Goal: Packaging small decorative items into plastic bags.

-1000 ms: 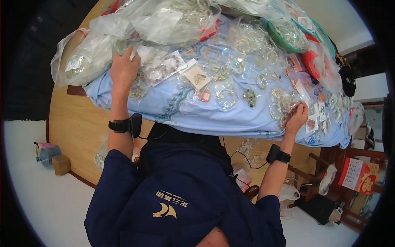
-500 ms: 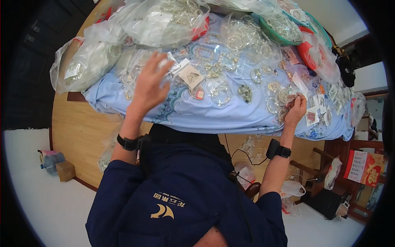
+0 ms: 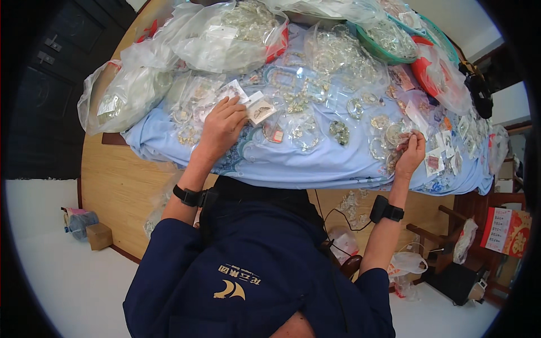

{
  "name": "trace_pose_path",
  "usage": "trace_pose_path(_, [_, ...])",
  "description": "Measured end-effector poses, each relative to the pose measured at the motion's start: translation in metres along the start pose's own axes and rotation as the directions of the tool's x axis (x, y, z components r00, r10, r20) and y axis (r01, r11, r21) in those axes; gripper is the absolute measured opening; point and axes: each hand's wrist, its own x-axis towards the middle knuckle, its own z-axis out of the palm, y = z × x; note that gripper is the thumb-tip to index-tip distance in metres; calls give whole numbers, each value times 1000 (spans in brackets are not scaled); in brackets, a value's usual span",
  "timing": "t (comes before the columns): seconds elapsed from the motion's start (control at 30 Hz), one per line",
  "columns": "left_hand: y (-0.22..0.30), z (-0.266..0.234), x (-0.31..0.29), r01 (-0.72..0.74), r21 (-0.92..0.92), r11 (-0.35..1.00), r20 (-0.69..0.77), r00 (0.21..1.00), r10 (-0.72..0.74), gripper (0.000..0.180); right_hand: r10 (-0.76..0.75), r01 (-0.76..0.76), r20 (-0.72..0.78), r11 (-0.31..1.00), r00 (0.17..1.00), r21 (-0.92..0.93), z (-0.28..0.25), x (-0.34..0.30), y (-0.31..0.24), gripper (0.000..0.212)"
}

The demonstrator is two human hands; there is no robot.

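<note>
From where I stand, this looks partway along: plenty lies spread out, and plenty sits bagged. The light blue cloth [image 3: 315, 173] over the tabletop carries clear packets of jewellery across its middle and right, lying loose and overlapping. Toward the near edge I can pick out a dark green beaded piece [image 3: 339, 133] and a packet with a red tag [image 3: 275, 136].

The left hand [image 3: 225, 119] is at the left of the middle, fingers bent and close together, at the left edge of a white card with a dark ornament [image 3: 261, 111]. Whether they grip the card or only touch it, I cannot tell; it has not left the group of packets around it. The right hand [image 3: 413, 151], at the right near edge, pinches a small clear packet [image 3: 403, 141] between thumb and fingertips, just beside some packeted bangles [image 3: 393, 133].

At the far left, a bulging plastic bag [image 3: 132, 98] and a larger bag [image 3: 225, 48] behind it look well filled; a green basket [image 3: 376, 53] at the far right holds a heap too. By my reading, the loose packets are the part not yet dealt with.
</note>
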Motion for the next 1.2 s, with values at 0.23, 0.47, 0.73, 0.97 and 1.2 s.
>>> trace_pose_path(0.23, [-9, -12, -7, 60, 65, 996, -122, 991, -51, 12, -18, 17, -23, 999, 1000, -36, 3, -1, 2, 19])
trace_pose_path(0.47, [-17, 0, -8, 350, -164, 922, -330, 861, -386, 7, -98, 50, -120, 934, 988, -354, 15, -9, -6, 21])
trace_pose_path(0.73, [-27, 3, -5, 402, -64, 914, -456, 803, -385, 17, -663, 428, 331, -17, 672, -903, 76, -31, -60, 28])
trace_pose_path(0.97, [-27, 5, -1, 452, -7, 892, -454, 793, -405, 35, -301, 746, 747, 555, 593, -368, 163, -108, -83, 41])
trace_pose_path(1.2, [-29, 6, -2, 391, 94, 916, -406, 855, -323, 43, -229, 820, 816, 382, 531, -426, 179, -116, -68, 44])
